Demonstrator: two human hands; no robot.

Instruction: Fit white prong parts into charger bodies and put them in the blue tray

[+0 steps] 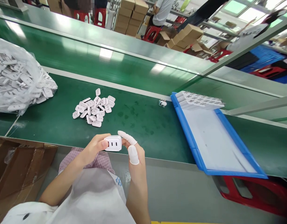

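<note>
A white charger block with two slots on its face is held between both hands at the near edge of the green table. My left hand grips its left end with the thumb on top. My right hand holds the right end; white finger cots cover its thumb and forefinger. A pile of small white plug parts lies on the mat just beyond the hands.
A clear bag of white parts sits at far left. A blue tray with rows of white chargers at its far end lies to the right. One loose part lies near it. A cardboard box stands lower left. People sit among cartons behind.
</note>
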